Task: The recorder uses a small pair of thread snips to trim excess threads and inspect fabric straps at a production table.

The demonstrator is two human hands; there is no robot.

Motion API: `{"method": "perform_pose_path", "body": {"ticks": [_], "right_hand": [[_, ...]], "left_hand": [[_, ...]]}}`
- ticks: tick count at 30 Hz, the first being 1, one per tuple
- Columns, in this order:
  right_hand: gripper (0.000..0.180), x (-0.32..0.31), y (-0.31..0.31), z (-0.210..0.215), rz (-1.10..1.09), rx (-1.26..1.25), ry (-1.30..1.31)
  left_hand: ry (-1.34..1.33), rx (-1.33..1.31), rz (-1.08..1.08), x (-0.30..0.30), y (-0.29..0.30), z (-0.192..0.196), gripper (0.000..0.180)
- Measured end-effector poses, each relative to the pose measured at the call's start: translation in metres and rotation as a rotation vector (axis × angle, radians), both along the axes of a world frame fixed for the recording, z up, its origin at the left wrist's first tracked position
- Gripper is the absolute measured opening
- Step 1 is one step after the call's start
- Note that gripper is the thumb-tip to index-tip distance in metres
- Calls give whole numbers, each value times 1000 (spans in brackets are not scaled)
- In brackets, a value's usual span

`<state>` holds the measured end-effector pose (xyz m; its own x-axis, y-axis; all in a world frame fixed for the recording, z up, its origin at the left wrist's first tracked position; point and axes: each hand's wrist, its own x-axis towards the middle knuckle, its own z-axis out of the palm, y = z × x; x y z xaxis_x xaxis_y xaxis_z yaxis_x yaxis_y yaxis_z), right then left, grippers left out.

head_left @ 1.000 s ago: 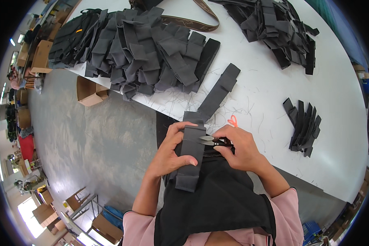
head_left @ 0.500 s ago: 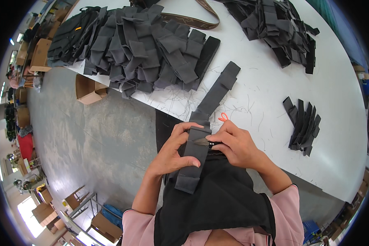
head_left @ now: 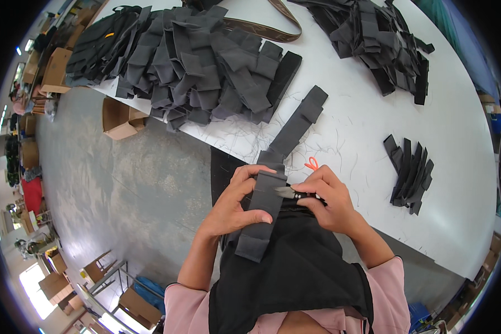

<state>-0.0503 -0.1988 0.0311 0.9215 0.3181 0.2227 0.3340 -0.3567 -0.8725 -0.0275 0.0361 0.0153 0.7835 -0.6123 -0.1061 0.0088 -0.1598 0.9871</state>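
One grey strap [head_left: 261, 209] | left hand grip [head_left: 234, 203]: clasping it | right hand grip [head_left: 329, 200]: closed around snips [head_left: 298, 195], blades [head_left: 285, 192] over strap

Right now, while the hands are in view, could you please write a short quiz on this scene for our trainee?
1. Which hand holds the snips?
2. What does the left hand hold: (a) a cardboard box, (b) a dark grey fabric strip, or (c) a red cloth?
3. True or false: the brown strap lies on the white table.

Key: 1. The right hand; 2. b; 3. True.
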Motion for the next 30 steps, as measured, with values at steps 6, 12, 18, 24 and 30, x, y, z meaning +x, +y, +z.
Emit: {"method": "perform_pose_path", "body": {"ticks": [6, 12, 18, 24, 30], "right_hand": [[29, 3, 14, 2, -105, 58, 164], [34, -6, 8, -25, -222, 187, 429], [38, -27, 38, -1, 49, 25, -33], [44, -22, 41, -10, 143, 86, -302], [25, -17, 37, 1, -119, 280, 510]], "left_hand": [[22, -43, 218, -2, -11, 15, 35], [243, 45, 709, 19, -10, -18, 33], [409, -13, 781, 19, -26, -26, 36], [399, -145, 812, 25, -18, -22, 35], [423, -244, 840, 18, -16, -15, 36]]}}
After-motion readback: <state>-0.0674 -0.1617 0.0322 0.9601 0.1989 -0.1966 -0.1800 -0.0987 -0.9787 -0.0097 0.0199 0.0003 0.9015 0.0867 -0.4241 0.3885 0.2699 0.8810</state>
